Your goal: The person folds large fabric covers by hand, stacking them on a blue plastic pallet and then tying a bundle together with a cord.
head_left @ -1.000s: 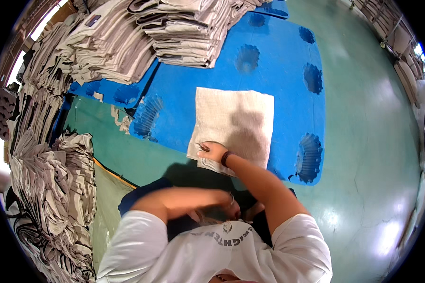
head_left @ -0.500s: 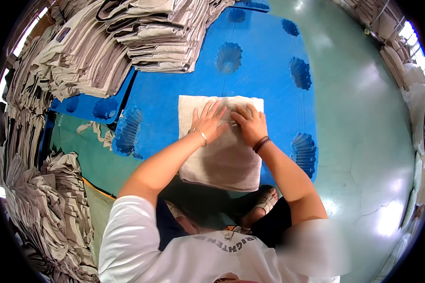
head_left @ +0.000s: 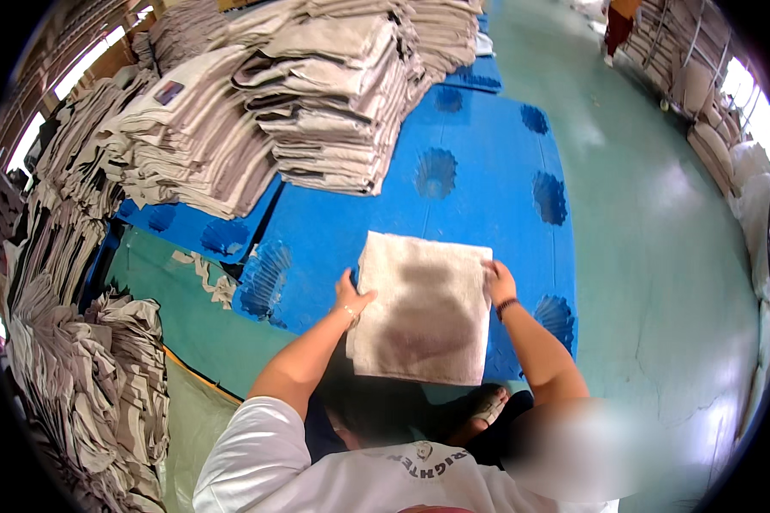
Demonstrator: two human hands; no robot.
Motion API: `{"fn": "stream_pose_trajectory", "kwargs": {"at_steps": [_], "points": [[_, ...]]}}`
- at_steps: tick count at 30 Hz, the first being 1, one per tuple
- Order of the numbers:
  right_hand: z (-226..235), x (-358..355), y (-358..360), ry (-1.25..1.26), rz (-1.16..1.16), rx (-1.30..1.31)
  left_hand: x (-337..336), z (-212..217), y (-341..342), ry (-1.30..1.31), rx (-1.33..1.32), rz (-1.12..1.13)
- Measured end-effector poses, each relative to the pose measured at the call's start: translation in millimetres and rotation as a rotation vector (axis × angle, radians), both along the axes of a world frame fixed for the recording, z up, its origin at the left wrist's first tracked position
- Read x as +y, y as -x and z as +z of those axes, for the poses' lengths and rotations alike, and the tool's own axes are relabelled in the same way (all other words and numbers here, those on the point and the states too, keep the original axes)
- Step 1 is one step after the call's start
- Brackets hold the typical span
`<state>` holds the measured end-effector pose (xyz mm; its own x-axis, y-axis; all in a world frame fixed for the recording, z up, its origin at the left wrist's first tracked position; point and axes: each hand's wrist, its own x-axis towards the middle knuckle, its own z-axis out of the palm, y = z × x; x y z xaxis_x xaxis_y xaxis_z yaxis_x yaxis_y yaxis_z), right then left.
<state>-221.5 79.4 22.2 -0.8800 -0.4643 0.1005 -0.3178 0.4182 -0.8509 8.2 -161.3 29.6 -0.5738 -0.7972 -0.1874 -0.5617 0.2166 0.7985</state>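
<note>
A square, beige folded cloth (head_left: 432,308), several layers thick by its edges, sits in front of me at the near edge of a blue plastic pallet (head_left: 488,205). My left hand (head_left: 351,299) grips its left side, thumb along the top surface, the other fingers partly hidden at the edge. On the opposite side, my right hand (head_left: 500,284) holds the right edge near the far corner. Shadows darken the middle of the cloth.
Tall piles of folded beige cloth (head_left: 329,111) stand at the far left on blue pallets. A loose heap of cloth (head_left: 103,385) lies at left, with scraps (head_left: 210,278) on the green floor (head_left: 650,256). A person (head_left: 620,26) stands far off at right.
My hands have gone from lying flat on top of the cloth to gripping its two sides. The view has tilted up, showing more of the piles and a distant person.
</note>
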Motion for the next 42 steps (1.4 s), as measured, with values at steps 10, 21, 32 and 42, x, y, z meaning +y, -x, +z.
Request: {"fn": "stream_pose_trajectory", "kwargs": {"at_steps": [10,21,32,42], "points": [[17.7,91.8,-136.6,-0.198,0.025,-1.240,-3.8,-63.0,-9.3,-0.568,-0.098,0.065],[144.1,73.5,-84.0,-0.238,0.458,-0.300,-6.6,38.9,1.3,0.175,-0.164,-0.340],[289.6,34.7,-105.8,0.299,1.136,-0.392,8.7,48.8,37.9,-0.306,0.432,-1.168],[342.2,60.8,-11.8,0.380,-0.036,-1.245,32.6,225.0,-9.2,-0.915,0.040,-0.529]]}}
